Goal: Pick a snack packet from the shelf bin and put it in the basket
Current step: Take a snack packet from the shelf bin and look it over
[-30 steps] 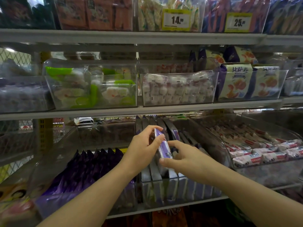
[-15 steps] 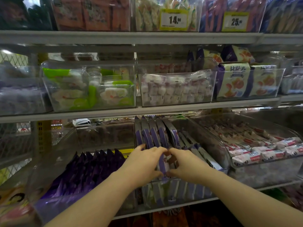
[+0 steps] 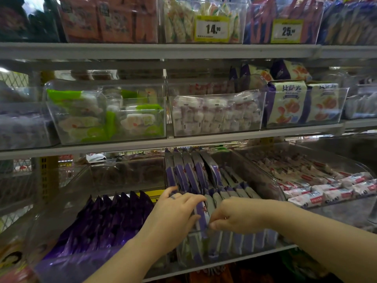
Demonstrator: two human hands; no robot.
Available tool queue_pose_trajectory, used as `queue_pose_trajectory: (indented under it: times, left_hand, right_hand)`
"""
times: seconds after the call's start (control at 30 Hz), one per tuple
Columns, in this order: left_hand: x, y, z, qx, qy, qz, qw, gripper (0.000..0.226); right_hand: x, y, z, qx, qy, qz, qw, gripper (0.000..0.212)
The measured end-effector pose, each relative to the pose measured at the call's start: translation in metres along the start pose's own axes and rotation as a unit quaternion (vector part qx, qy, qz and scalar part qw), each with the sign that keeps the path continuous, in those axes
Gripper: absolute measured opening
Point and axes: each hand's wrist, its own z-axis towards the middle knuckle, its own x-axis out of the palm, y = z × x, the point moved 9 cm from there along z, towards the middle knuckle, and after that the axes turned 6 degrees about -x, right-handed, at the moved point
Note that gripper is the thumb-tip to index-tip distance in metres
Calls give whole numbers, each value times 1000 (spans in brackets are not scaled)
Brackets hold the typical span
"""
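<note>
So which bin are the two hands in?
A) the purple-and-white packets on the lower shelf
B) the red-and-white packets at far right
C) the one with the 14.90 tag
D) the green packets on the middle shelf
A: the left hand and right hand both grip one packet standing in the lower bin of purple-and-white packets.

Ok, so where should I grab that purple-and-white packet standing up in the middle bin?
Grab the purple-and-white packet by its top edge, coming down from above, thumb on one flat face, fingers on the other. It stands on edge in a tight row, so only its top is free, and the front wall of the clear bin blocks that side.
</note>
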Motion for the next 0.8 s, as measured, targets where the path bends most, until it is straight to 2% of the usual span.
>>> queue_pose_trajectory:
  times: [0.13,0.37,0.47,0.53,0.63,0.8]
  left_hand:
    - [-1,-1,-1,3,-6,6,1000,41]
    - [-1,8,-4,-28,-22,-19,999,29]
    - [1,10,-6,-35,-31,-42,998,30]
    - [2,11,-6,-33,-38,-49,998,30]
    - [2,12,-6,-34,-46,-57,997,30]
    - [1,11,-6,-38,-45,-58,997,33]
  right_hand:
    - [8,6,-1,9,58,-43,997,39]
    - [-3,7,3,4,54,-54,997,46]
    - [-9,13,3,-40,40,-118,991,35]
    - [-13,17,2,-50,62,-148,986,25]
    - [-15,26,2,-61,91,-183,977,35]
    - [-14,39,10,-99,67,-267,956,24]
